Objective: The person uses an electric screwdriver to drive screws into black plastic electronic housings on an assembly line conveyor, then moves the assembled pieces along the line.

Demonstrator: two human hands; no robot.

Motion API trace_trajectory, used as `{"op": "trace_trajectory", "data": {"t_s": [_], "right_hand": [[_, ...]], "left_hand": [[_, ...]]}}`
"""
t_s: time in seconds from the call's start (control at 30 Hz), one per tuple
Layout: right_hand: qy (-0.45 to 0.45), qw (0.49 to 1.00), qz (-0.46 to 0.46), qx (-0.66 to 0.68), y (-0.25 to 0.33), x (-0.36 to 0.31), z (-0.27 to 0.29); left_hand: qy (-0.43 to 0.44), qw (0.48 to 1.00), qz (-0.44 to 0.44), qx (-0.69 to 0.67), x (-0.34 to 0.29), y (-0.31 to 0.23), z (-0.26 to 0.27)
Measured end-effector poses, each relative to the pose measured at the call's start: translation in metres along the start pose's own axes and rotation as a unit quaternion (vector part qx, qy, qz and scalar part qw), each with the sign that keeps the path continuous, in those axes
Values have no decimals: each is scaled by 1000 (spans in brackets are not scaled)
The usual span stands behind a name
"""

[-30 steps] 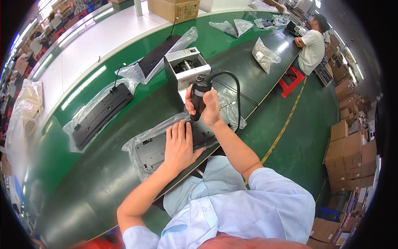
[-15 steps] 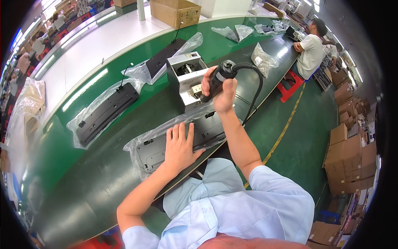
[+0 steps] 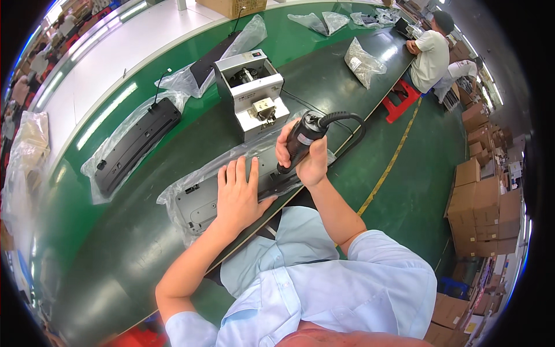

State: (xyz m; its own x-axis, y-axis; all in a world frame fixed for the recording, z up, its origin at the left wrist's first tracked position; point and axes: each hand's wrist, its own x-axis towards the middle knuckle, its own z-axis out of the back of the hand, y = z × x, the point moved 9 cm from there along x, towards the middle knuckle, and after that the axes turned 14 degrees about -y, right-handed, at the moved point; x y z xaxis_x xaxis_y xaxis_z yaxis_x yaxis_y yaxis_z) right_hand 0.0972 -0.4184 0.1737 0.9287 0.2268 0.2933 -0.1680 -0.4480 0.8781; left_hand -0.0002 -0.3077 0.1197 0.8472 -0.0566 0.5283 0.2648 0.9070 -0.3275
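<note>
A long black keyboard [image 3: 199, 205] lies underside up on clear plastic wrap, along the near edge of the dark bench. My left hand [image 3: 238, 194] rests flat on it with fingers spread. In my right hand [image 3: 313, 162] is a black electric screwdriver [image 3: 302, 140], held upright with its corded end on top. Its lower end points down at the right part of the keyboard; whether the tip touches is hidden. Just beyond stands a silver screw feeder [image 3: 234, 110] with an open top.
Another underside-up keyboard [image 3: 139, 141] lies on plastic at the left, and a dark panel [image 3: 211, 61] behind the feeder. A clear bag of small parts [image 3: 363, 62] sits farther right. A co-worker [image 3: 432, 55] sits at the far right on a red stool [image 3: 399, 101].
My right hand has brought the screwdriver from the front of the screw feeder down over the keyboard's right part. My left hand stays flat on the keyboard. The whole view has shifted slightly.
</note>
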Motion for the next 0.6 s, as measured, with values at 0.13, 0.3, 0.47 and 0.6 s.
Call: {"op": "trace_trajectory", "data": {"t_s": [0.13, 0.3, 0.47, 0.6], "right_hand": [[16, 1000, -6, -5, -2, -2, -6], [27, 999, 12, 13, 11, 0, -17], [10, 972, 213, 97, 50, 63, -37], [0, 984, 170, 42, 26, 80, -37]], "left_hand": [[-11, 1000, -1, 8, -5, 1, 4], [-1, 1000, -3, 13, -8, 0, 4], [-6, 1000, -6, 27, -13, -2, 9], [-21, 1000, -8, 21, -14, 3, 12]]}}
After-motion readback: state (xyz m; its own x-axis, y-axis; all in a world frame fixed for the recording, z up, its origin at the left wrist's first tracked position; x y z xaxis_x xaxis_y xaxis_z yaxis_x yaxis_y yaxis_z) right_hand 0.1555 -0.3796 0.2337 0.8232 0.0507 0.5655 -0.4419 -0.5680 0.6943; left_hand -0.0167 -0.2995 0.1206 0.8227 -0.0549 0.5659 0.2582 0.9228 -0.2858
